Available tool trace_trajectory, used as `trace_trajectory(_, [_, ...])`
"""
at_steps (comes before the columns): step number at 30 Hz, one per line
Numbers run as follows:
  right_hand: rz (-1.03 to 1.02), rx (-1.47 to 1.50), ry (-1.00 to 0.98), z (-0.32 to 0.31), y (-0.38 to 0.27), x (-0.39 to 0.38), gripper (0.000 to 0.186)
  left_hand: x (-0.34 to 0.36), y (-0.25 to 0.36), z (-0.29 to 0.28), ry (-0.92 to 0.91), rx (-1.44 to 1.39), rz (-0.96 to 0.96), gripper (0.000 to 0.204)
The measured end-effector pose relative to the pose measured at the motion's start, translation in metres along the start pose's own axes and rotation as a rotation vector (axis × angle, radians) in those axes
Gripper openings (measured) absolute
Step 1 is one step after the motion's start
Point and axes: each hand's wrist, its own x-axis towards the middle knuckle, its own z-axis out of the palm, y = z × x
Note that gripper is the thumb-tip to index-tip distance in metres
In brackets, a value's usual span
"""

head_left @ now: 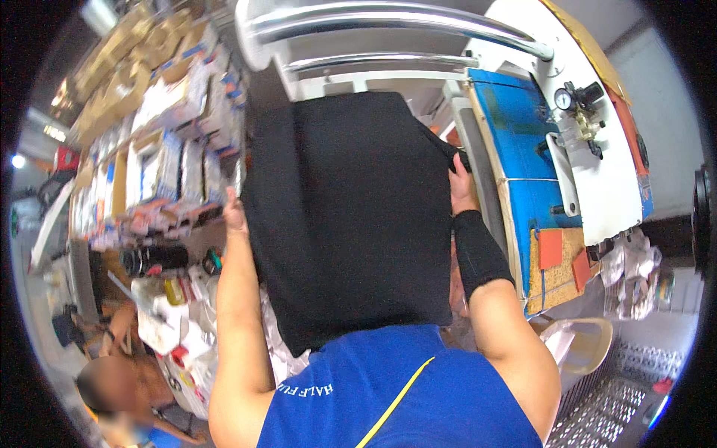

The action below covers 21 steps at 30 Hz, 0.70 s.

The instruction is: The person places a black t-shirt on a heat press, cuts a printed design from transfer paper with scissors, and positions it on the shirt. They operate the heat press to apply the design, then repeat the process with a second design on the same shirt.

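A black garment (351, 201), seemingly a T-shirt, is spread flat in front of me and reaches down to my body. My right hand (461, 187) is closed on its right edge, where a narrow sleeve-like piece sticks out. At the opposite edge, my left hand (235, 213) grips the cloth's side, with part of its fingers hidden by the fabric. A black sleeve (479, 250) covers my right forearm. Whatever supports the garment is hidden beneath it.
Chrome bars (396, 21) of a machine cross above the garment. On the right stand a blue panel (523, 142), a pressure gauge (565, 99) and an orange-patched board (564, 272). Stacked cartons (153, 168) rise on the left. Another person (112, 388) is at lower left.
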Motion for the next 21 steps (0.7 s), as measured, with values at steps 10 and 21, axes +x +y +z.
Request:
trace_trajectory(10, [0.061,0.283,0.338,-0.031,0.007,0.068,0.043,0.018,-0.008,-0.032,0.157,-0.092,0.197,0.047])
trace_trajectory(21, [0.237,0.191,0.391,-0.042,0.021,0.085,0.053,0.029,-0.015,-0.033,0.176,-0.260,0.294,0.045])
